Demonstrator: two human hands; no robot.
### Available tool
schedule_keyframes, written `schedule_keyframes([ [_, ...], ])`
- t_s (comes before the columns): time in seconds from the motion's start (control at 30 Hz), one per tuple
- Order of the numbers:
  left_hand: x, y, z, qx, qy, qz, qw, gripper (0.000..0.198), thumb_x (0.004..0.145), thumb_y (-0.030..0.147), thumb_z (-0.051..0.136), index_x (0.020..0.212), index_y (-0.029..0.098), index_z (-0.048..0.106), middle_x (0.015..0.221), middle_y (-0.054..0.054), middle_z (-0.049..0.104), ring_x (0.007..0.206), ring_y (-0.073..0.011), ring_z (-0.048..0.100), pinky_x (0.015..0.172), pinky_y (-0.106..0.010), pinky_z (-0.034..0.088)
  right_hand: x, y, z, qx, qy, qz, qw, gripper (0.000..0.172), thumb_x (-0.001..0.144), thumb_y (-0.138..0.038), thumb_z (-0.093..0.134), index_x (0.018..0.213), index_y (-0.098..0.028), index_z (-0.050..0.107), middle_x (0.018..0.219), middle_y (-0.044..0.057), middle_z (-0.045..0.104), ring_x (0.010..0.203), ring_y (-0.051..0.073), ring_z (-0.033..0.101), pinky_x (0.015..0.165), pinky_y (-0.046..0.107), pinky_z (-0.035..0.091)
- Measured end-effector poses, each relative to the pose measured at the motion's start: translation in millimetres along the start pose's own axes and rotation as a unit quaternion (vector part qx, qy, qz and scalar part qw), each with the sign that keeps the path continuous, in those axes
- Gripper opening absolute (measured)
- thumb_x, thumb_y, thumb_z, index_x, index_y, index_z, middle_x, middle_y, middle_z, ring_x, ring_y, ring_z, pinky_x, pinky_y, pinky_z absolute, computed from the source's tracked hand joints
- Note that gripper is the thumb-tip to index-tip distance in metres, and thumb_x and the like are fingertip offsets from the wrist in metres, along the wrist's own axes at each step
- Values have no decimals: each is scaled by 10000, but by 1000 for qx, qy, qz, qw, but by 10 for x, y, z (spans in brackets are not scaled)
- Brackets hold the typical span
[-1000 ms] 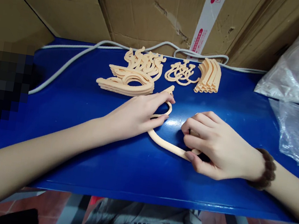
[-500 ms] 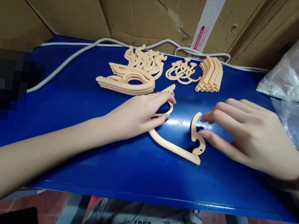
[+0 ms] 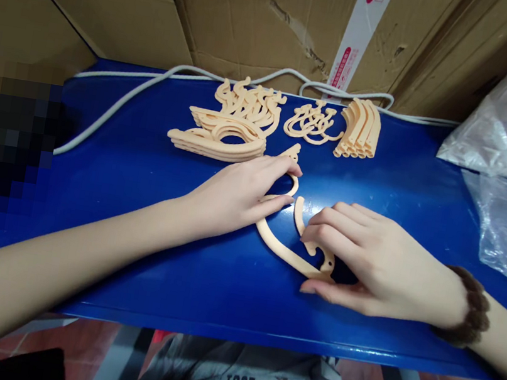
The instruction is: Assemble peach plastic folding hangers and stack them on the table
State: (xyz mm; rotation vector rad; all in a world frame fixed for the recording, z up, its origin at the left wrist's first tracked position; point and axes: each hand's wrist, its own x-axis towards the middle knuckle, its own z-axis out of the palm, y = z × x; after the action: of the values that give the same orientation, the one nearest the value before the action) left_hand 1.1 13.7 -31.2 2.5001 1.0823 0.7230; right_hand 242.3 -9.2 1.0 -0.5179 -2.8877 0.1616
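A cream plastic clothes hanger (image 3: 284, 253), seemingly of several jointed parts, lies in front of me. My left hand (image 3: 238, 197) is closed over its left side, thumb and fingertips near a curved loop, and hides part of it. My right hand (image 3: 374, 259) grips the near right end, with the thumb at the edge and curled fingers over a small curved piece (image 3: 299, 213) with a hole. How the parts join under my fingers is hidden.
Behind my left hand are stacked hanger frames (image 3: 217, 145) and wavy pieces (image 3: 252, 102). Loose hooks (image 3: 309, 122) and tube-like arms (image 3: 360, 130) lie further right. A white cable (image 3: 123, 104) runs along the back by cardboard boxes (image 3: 259, 26); a plastic bag (image 3: 506, 120) lies right.
My right hand has moved left and down onto the hanger's near end and closed on it. The small curved piece has shifted left. My left hand keeps its hold.
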Motion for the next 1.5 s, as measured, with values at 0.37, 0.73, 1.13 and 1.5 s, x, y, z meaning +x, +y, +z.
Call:
schedule_keyframes([
  [0.37,-3,36,-16,-8,-1,-2,1000,298,1015,180,390,1260,124,550,1242,-102,648,1164,-203,601,1009,-329,460,21,18,-3,51,-6,-1,999,196,849,-124,510,1028,-161,581,985,90,642,866,202,509,782,332,417],
  [0.73,2,-33,-10,8,41,46,998,344,913,-10,390,1166,126,580,1260,-107,640,1213,-205,570,1076,-367,428,-10,196,-6,7,15,23,1000,284,780,-24,485,1022,-161,541,986,90,617,912,226,493,806,347,404],
  [1.13,1,-49,-22,69,-1,55,996,308,955,78,402,1184,107,606,1217,-104,658,1180,-241,579,1030,-390,462,-42,342,21,-43,87,84,992,137,923,-97,473,1009,-159,561,1009,101,611,900,219,561,782,341,446],
  [1.5,-24,96,-53,105,-22,54,993,387,825,172,537,1201,114,608,1230,-122,644,1176,-285,580,1041,-441,454,-42,337,-3,-59,44,119,990,301,1011,-331,452,1057,-127,670,1002,119,649,880,227,603,766,355,460],
])
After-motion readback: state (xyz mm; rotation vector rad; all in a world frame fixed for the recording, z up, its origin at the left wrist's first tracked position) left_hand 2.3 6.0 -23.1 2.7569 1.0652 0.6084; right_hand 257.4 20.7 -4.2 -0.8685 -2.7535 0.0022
